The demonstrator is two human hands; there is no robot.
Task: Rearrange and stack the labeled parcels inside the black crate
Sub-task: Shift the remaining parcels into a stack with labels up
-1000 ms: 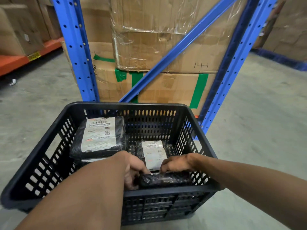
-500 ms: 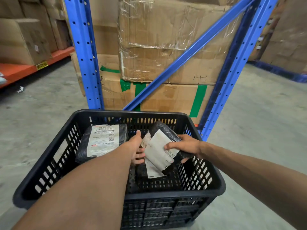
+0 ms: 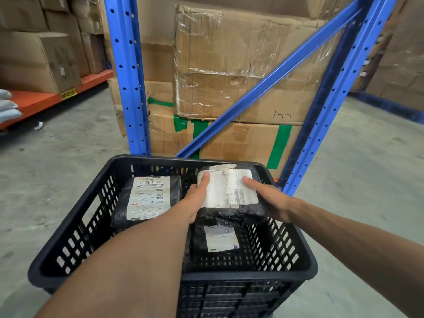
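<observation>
Both hands hold one parcel point(image 3: 230, 196) over the right side of the black crate point(image 3: 286, 269). It is a flat block wrapped in shiny black plastic that looks crinkly at the near edge. A big white label covers most of its top. The label is wrinkled, with a torn, rough strip running down the middle and a barcode near the right side. The parcel sits level, up near the height of the crate's rim.

The left hand point(image 3: 198, 198) grips the parcel's left edge, with the thumb lying on the label. The right hand point(image 3: 273, 200) grips the right edge, with one finger stretched across the label's side.

Right below it, low in the crate, lies another black parcel point(image 3: 218, 239) with a smaller white label. It is partly hidden by the held one. On the left side of the crate sits a third parcel point(image 3: 149, 198). It is black too, with a long white label that has barcodes and a square code. It sits higher than the low one, but what is under it cannot be seen.

The crate has slotted walls and stands on a grey concrete floor point(image 3: 68, 157). Behind it is a blue metal rack point(image 3: 128, 76) with big brown cardboard boxes point(image 3: 241, 65), some with green tape.
</observation>
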